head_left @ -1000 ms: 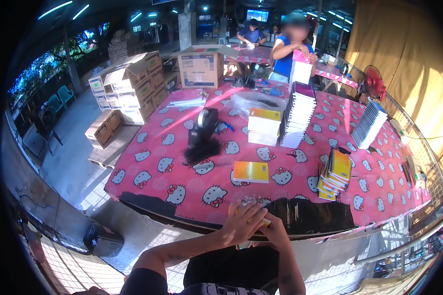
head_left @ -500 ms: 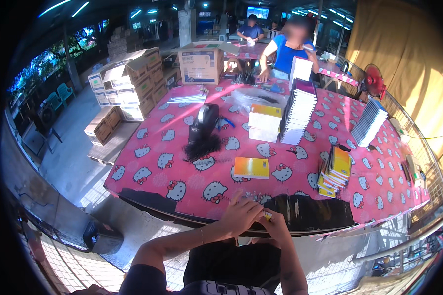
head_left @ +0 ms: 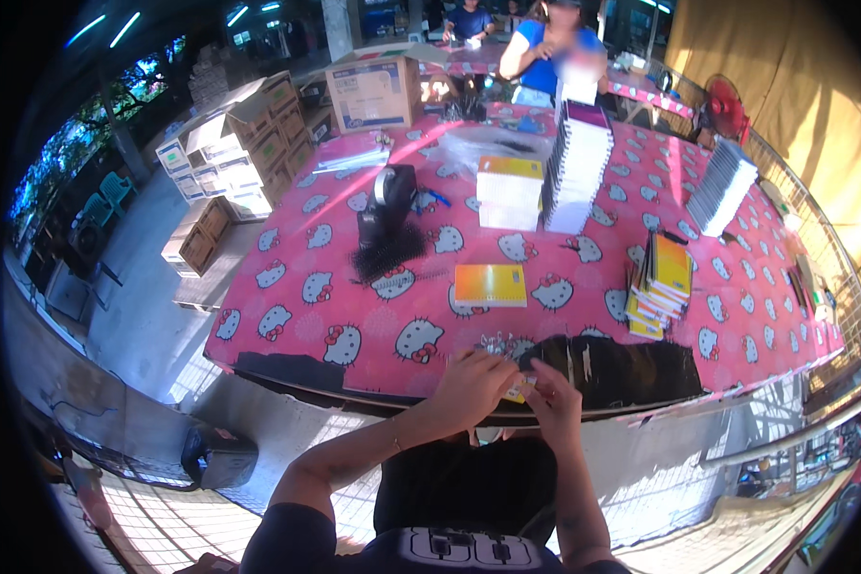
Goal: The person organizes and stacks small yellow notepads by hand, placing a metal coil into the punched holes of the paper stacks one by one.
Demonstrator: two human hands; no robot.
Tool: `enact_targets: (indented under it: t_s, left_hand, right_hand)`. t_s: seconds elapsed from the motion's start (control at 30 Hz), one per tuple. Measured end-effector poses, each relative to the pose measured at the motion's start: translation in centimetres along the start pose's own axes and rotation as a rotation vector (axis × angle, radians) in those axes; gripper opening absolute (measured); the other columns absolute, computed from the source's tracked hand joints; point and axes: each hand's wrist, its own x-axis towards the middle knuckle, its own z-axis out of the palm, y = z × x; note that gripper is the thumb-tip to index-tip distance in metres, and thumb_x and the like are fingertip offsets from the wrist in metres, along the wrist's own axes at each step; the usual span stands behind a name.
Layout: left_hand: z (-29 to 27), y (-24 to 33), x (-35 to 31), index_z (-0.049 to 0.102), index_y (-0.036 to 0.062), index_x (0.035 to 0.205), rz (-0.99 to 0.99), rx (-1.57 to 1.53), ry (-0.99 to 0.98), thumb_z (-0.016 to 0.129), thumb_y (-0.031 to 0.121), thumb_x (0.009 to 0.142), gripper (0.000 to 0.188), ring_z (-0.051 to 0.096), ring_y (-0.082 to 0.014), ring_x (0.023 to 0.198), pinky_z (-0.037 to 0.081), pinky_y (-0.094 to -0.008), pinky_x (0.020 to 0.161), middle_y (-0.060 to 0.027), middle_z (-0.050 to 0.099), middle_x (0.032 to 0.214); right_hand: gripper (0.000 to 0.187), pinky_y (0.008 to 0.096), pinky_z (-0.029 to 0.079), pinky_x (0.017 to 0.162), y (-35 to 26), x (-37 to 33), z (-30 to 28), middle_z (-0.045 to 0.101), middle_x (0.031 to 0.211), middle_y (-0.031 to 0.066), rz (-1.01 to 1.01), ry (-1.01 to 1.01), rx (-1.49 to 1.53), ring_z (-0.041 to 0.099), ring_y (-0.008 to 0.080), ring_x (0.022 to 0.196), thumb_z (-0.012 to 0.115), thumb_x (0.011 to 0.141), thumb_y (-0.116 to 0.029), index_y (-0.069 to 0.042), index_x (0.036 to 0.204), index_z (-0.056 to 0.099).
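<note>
Both hands meet at the near edge of the table. My left hand is closed, its fingers bent over a small yellow notebook that shows only partly between the hands. My right hand pinches at the notebook's right side, thumb and fingers close together. Just beyond the hands lie small clear or silvery bits, too fine to name. Farther in, a yellow-orange spiral notebook lies flat on the pink patterned tablecloth.
To the right is a leaning pile of yellow notebooks. Tall spiral-notebook stacks and a yellow-topped stack stand farther back. Black coil bindings lie left of centre. Cartons are piled at left; a co-worker stands across.
The view has tipped downward, so the table sits higher in it. My right fingers have lifted and shifted at the notebook. The co-worker across has raised a hand from the table.
</note>
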Motion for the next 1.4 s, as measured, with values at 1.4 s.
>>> enact_targets:
  t_s: [1.4]
  left_hand:
    - [-1.0, 0.2, 0.5, 0.068, 0.0082, 0.105, 0.093, -0.084, 0.052, 0.072, 0.015, 0.087, 0.02, 0.062, -0.0282, 0.093, 0.045, -0.0415, 0.088, -0.006, 0.066, 0.095]
  right_hand:
    - [0.013, 0.0285, 0.056, 0.072, -2.2, 5.4, -3.9, 0.064, 0.08, 0.0068, -0.22, -0.543, -0.142, 0.069, 0.0172, 0.077, 0.074, 0.081, -0.002, -0.001, 0.092, 0.069]
